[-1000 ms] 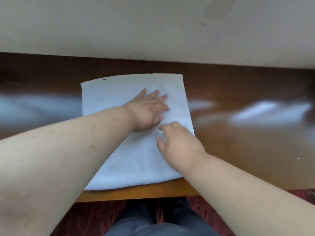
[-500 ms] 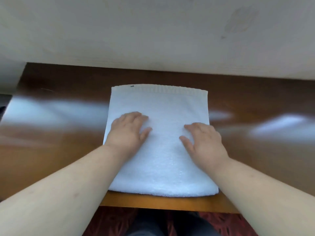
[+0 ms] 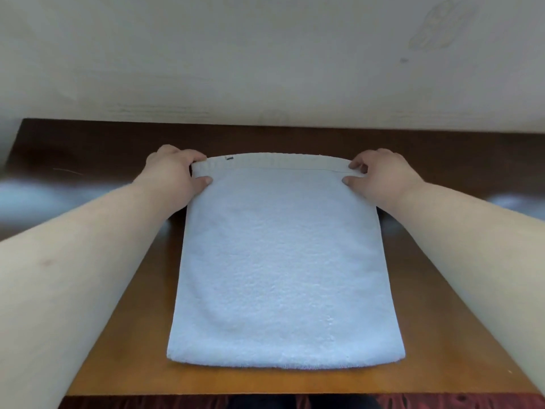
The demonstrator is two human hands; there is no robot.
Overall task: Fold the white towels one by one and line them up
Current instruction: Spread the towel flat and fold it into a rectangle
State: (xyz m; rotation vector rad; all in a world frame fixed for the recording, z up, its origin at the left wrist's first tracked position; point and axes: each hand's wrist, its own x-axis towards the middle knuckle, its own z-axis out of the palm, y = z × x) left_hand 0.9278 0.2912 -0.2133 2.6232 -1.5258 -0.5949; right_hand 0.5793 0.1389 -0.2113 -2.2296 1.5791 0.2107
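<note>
**Both hands at the far hem, ready for the next fold**

The left hand (image 3: 174, 172) pinches the far-left corner of the white towel (image 3: 283, 261), which lies flat on the wooden table (image 3: 124, 335). The right hand (image 3: 380, 175) pinches the far-right corner. I think both corners should lift together and meet the near edge evenly.

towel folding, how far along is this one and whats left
Done: the white towel already lies flat and doubled on the wooden table, its fold at the near edge. In hand: the left hand and right hand each pinch a far corner, probably to make the next fold. Left: finishing this fold and lining it up; no other towels or finished row are in view.
</note>
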